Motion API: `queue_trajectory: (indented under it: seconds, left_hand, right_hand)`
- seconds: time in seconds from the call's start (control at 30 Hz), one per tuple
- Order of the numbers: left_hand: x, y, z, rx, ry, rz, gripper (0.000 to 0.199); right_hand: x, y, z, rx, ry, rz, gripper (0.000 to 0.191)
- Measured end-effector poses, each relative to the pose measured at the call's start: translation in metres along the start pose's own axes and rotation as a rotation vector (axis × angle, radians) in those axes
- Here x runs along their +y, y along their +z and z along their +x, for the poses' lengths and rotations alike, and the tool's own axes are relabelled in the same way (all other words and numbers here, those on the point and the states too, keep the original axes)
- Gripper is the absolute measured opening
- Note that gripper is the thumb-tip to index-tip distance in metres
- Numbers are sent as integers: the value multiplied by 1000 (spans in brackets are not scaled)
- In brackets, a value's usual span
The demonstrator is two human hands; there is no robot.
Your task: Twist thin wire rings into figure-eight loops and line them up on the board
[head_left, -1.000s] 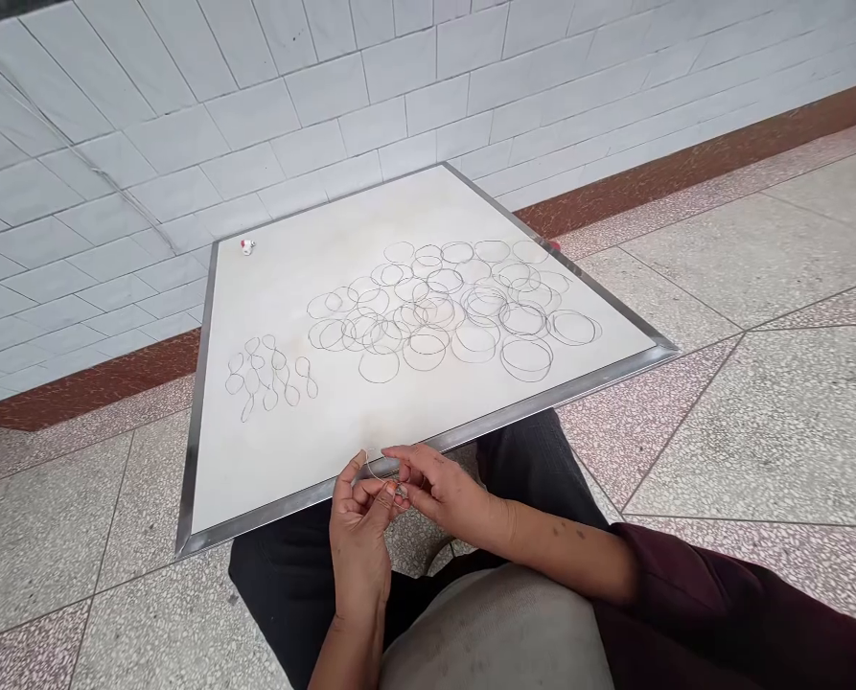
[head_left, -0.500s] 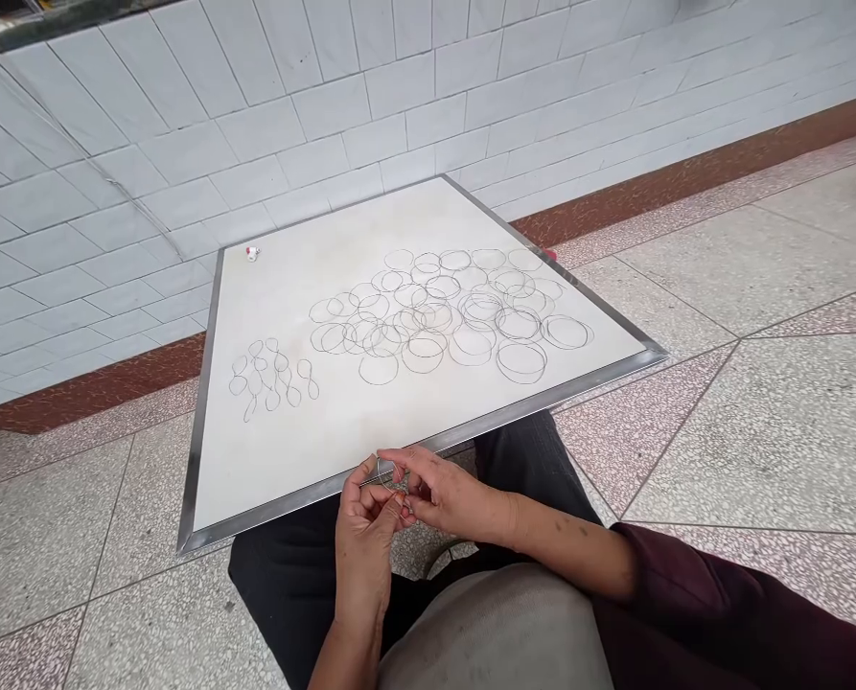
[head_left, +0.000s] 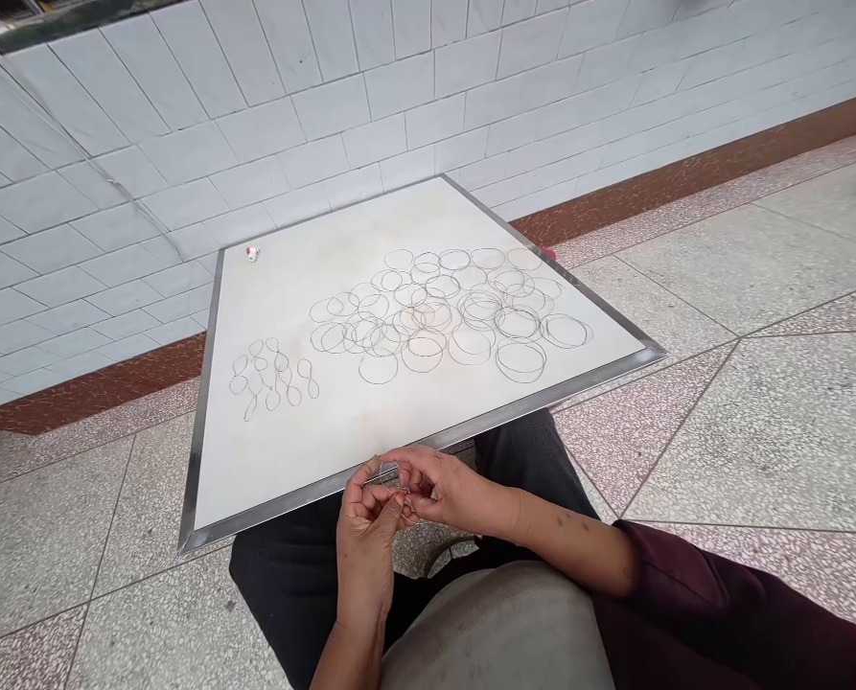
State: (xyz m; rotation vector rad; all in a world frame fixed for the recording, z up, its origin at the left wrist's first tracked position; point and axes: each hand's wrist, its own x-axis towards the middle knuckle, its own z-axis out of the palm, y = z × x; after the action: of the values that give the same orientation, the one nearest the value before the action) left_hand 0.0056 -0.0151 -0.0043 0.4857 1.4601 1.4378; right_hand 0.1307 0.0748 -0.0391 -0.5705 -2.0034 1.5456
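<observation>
My left hand [head_left: 368,522] pinches a thin wire ring [head_left: 382,469] between thumb and fingers, just off the near edge of the white table [head_left: 312,450]. Facing it, my right hand [head_left: 446,491] has its fingers closed on the other side of the same ring. The fingers hide much of the wire, so its full shape does not show. Many round wire rings [head_left: 378,382] lie overlapping on the middle and right of the table. On the left lies a group of wire loops twisted into figure eights [head_left: 282,362].
A small white and red object [head_left: 253,254] sits near the table's far left corner. Metal trim [head_left: 269,517] edges the tabletop. Behind it stands a white tiled wall [head_left: 269,144]. My legs [head_left: 284,585] are under the near edge, above a speckled floor [head_left: 154,575].
Both hands stay together on the wire ring, with only a slight shift of the fingers. The rings and figure-eight loops on the table have not moved.
</observation>
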Motion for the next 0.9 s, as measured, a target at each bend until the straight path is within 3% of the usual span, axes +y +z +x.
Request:
queue_trajectory:
  seconds: [0.37, 0.6, 0.77, 0.9]
  left_hand:
    - [1, -1, 4, 6, -5, -10, 52]
    - [3, -2, 4, 11, -38, 1, 59]
    - [3, -3, 2, -9, 9, 72, 62]
    - [4, -1, 0, -10, 29, 120, 60]
  right_hand:
    - [-3, -2, 3, 5, -39, -6, 51]
    - [-4, -3, 2, 27, -29, 18, 53]
    - [-13, -11, 4, -20, 17, 30, 49]
    - [-14, -12, 6, 32, -13, -45, 41]
